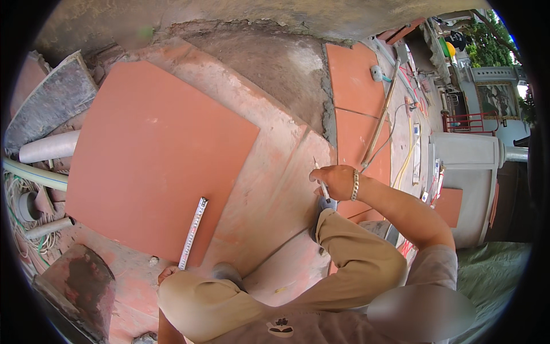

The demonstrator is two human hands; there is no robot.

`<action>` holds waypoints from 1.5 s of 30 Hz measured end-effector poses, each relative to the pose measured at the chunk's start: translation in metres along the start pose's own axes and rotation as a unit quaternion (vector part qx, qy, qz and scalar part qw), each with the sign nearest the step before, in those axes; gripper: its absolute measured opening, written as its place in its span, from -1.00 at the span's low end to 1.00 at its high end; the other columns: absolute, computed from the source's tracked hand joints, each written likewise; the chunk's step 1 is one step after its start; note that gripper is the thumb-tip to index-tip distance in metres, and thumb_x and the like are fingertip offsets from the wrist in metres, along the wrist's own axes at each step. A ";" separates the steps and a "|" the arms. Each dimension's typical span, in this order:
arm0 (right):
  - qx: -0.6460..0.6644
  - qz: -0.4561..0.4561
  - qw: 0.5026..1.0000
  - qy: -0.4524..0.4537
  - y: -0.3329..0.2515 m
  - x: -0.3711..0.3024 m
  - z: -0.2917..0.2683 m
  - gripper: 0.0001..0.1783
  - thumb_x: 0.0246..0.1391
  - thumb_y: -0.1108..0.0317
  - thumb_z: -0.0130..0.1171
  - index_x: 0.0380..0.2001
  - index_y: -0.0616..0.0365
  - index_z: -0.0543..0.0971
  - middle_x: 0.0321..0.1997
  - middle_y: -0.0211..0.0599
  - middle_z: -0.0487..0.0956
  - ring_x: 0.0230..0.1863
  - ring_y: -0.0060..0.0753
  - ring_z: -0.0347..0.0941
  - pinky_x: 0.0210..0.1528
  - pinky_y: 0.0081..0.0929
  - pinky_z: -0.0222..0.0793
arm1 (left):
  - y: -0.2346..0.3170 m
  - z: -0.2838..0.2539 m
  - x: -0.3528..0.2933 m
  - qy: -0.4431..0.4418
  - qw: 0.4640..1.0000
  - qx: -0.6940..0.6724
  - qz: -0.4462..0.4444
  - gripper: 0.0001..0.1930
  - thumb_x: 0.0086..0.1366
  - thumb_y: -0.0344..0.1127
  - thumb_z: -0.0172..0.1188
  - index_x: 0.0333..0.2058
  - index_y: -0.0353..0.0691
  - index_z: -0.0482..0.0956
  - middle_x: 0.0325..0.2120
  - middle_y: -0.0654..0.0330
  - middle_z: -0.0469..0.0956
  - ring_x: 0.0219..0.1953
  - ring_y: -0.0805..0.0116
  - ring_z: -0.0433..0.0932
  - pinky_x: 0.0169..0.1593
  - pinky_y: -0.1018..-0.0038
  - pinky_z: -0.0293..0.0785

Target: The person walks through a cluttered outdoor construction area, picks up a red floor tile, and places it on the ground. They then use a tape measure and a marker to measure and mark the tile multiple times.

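A large terracotta tile [160, 155] lies flat to the left in front of me. Over its near right part runs the extended blade of a tape measure [193, 234]. My left hand [168, 274] is closed at the blade's near end, beside my knee; the knee hides most of that hand and any tape case. Off to the right, clear of the tile, my right hand [337, 180] grips a slim, pale, pen-like tool [325, 191] with a thin point. Its exact kind is too small to make out. That hand hovers above the dusty floor near my foot.
Laid terracotta tiles [358, 135] form a strip at the right, crossed by a wooden batten [381, 117] and a cable. A rough wall [229, 11] bounds the far side. Stone slabs [54, 100], pipes [51, 146] and tangled wire crowd the left.
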State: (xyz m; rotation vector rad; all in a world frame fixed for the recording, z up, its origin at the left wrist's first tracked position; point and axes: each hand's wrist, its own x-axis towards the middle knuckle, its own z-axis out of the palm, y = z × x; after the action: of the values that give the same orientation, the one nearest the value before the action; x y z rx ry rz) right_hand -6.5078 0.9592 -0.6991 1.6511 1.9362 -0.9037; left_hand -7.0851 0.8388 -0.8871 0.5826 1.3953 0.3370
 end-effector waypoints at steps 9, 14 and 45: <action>0.005 -0.048 0.994 0.098 -0.045 0.070 -0.025 -0.63 0.15 0.15 0.26 -0.05 0.03 0.45 -0.29 -0.11 0.63 -0.21 0.02 0.60 -0.19 -0.12 0.51 | -0.014 0.004 0.002 0.004 0.992 0.091 0.084 -0.82 0.40 -0.34 0.14 -0.41 -0.23 0.57 -0.61 0.34 0.46 -0.52 0.58 0.38 -0.43 0.52 0.38; 0.124 -0.124 0.964 0.201 -0.087 0.146 -0.017 -0.63 0.27 0.17 0.14 0.04 0.14 0.49 -0.13 0.03 0.63 -0.14 0.07 0.59 -0.10 -0.15 0.49 | -0.014 0.013 -0.011 0.052 0.984 0.139 0.098 -0.84 0.35 -0.36 0.08 -0.37 -0.25 0.58 -0.55 0.30 0.47 -0.44 0.53 0.40 -0.29 0.50 0.39; 0.416 -0.195 0.843 0.281 -0.132 0.145 0.150 -0.75 0.10 0.29 0.29 -0.22 0.22 0.59 -0.36 -0.21 0.68 -0.33 -0.35 0.64 -0.23 -0.42 0.53 | -0.018 0.031 -0.004 0.087 0.979 0.183 0.007 -0.83 0.30 -0.32 0.15 -0.30 -0.27 0.66 -0.49 0.30 0.58 -0.41 0.52 0.47 -0.27 0.50 0.42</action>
State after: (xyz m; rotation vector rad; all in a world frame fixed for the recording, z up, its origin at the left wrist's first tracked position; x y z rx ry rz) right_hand -6.6776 0.9422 -0.8780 2.2052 2.5383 -1.7734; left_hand -7.0579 0.8162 -0.8915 0.8819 1.6369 0.1423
